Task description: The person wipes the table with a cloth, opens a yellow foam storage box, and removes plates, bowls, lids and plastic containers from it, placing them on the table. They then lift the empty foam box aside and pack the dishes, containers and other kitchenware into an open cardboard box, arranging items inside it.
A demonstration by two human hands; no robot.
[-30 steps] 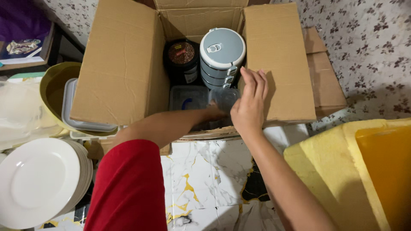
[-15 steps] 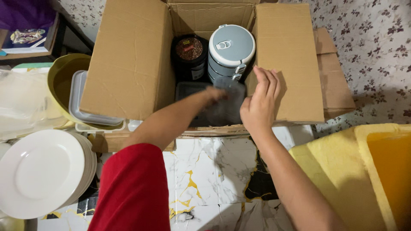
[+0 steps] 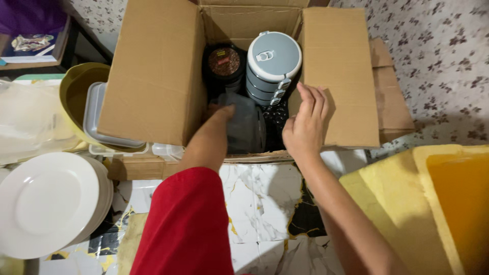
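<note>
An open cardboard box (image 3: 153,76) stands on the floor in front of me. Inside at the back are a dark round jar (image 3: 223,62) and a tall grey stacked lunch carrier (image 3: 272,58). My left hand (image 3: 219,113) reaches into the box and holds a dark translucent plastic container (image 3: 246,127), tilted on its side. My right hand (image 3: 305,125) rests with fingers spread against the box's right flap (image 3: 341,76), holding nothing.
A stack of white plates (image 3: 48,203) sits at lower left. A yellow-green basin (image 3: 74,99) with plastic containers and lids (image 3: 94,117) is left of the box. Yellow foam (image 3: 433,203) lies at lower right. Marble-patterned floor (image 3: 260,203) is below.
My left hand has moved to the left inside the box, turning the dark container onto its side. My right hand has stayed on the right flap.
</note>
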